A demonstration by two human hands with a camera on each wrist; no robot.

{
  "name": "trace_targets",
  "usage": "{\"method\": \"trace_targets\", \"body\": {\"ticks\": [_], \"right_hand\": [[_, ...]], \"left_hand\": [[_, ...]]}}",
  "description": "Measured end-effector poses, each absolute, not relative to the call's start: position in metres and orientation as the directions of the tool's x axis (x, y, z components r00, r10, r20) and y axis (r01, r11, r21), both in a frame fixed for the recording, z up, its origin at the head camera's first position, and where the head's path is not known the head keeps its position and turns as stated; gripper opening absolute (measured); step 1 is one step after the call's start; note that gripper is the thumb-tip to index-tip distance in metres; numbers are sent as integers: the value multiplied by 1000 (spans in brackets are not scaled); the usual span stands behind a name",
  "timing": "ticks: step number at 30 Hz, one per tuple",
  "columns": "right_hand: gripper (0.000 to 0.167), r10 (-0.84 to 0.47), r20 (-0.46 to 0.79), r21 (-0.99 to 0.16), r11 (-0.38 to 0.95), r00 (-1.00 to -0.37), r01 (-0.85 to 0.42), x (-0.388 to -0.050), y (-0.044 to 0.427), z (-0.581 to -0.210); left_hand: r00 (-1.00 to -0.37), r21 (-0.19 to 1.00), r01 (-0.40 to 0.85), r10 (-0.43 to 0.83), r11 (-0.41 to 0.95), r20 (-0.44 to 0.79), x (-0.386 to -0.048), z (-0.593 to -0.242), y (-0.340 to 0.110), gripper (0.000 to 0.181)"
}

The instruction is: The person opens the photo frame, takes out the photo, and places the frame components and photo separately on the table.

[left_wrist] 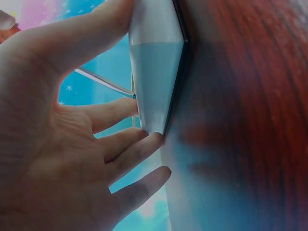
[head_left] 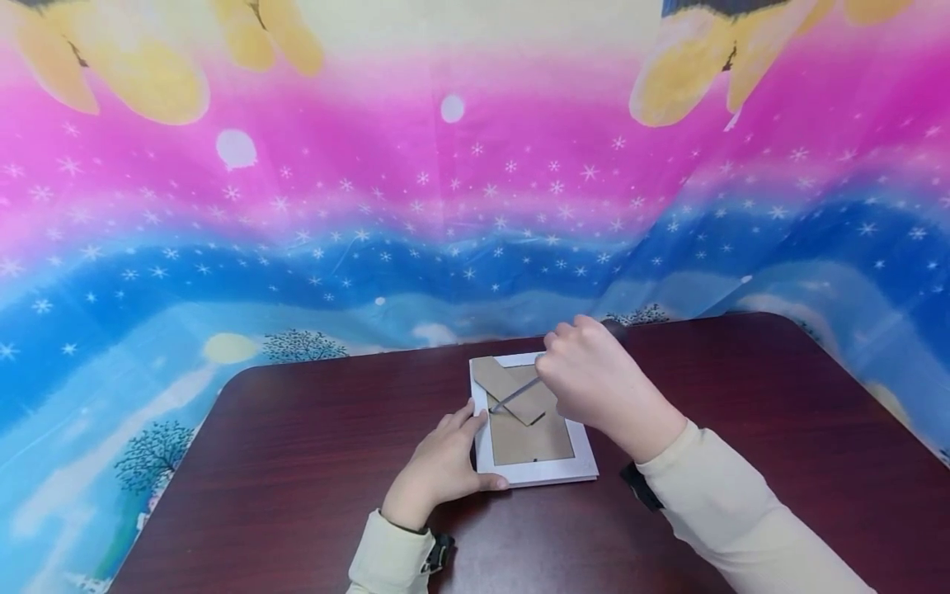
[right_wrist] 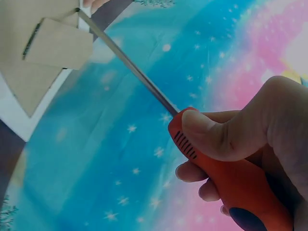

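A white picture frame point(head_left: 585, 452) lies back side up on the table, showing its brown backing board point(head_left: 538, 441) and a slanting brown stand flap point(head_left: 512, 389). My right hand point(head_left: 597, 384) grips a screwdriver with an orange and black handle point(right_wrist: 226, 168), thumb along the handle in the right wrist view. Its metal shaft point(right_wrist: 130, 65) reaches down to the left edge of the backing, where the tip meets a small dark spot. My left hand point(head_left: 441, 464) touches the frame's left side with spread, fairly straight fingers, the thumb at its near edge.
The dark red-brown wooden table point(head_left: 297, 470) has rounded far corners. Behind it hangs a pink and blue cloth point(head_left: 416, 206) printed with snowflakes, which meets the table's far edge. Dark straps point(head_left: 439, 553) circle both wrists.
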State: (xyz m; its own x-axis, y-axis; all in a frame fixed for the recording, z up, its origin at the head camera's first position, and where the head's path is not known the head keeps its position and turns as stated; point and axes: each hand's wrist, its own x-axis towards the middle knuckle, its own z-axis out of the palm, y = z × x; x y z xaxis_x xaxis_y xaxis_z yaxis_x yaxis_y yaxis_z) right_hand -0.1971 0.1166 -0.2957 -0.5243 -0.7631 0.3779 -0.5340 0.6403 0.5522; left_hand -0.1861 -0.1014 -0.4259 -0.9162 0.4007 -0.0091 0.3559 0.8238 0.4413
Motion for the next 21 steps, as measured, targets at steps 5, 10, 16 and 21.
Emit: {"method": "trace_targets", "body": {"ticks": [5,10,16,21], "right_hand": [[27,-779,351,592,615,-520,-522,-195,109,-291],[28,-769,360,561,631,-528,-536,-197,117,-293],[20,-735,391,434,678,-554,-593,-204,140,-302],[18,-685,399,278,723,-609,-632,-214,163,-316]], "left_hand": [[-918,436,352,396,828,-10,-186,-425,-101,98],[-920,439,341,390,831,-23,-186,-424,-101,98],[-923,445,327,382,833,-37,-187,-426,-103,98],[-922,450,328,385,831,-40,-186,-426,-103,98]]}}
